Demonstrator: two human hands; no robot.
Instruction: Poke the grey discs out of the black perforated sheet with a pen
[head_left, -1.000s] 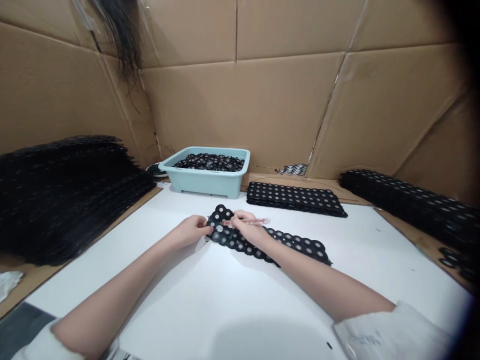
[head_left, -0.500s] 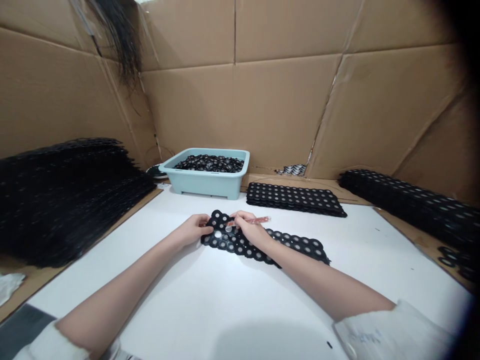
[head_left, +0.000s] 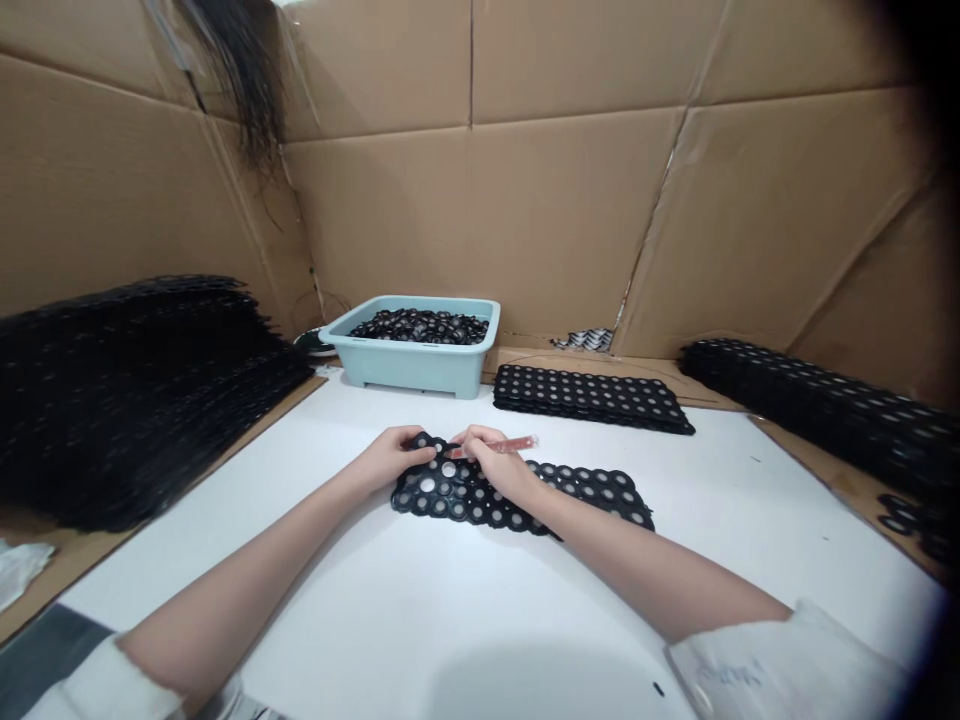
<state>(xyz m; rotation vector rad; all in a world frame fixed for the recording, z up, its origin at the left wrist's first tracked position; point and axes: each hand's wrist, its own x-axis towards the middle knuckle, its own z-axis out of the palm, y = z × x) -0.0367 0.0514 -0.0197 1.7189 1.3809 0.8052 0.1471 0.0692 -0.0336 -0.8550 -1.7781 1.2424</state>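
A black sheet of joined rings with pale round centres (head_left: 592, 487) lies across the middle of the white table. My left hand (head_left: 394, 457) pinches the upper left corner of this sheet between thumb and fingers. Just to the right, my right hand (head_left: 495, 463) holds a slim reddish, clear-ended pen-like tool (head_left: 514, 444), its tip down at the sheet's upper left part. My right hand and forearm cover some of the sheet's middle.
Behind is a light blue basin (head_left: 412, 368) full of small black rings. Right of it lies a stack of black sheets (head_left: 592, 397). Taller black stacks stand at the left (head_left: 135, 400) and right (head_left: 825, 410). Cardboard walls (head_left: 570, 200) enclose the table (head_left: 360, 620).
The sheet's left end has moved slightly left and toward me. My left thumb reaches further over its corner, and the tool in my right hand has shifted slightly left.
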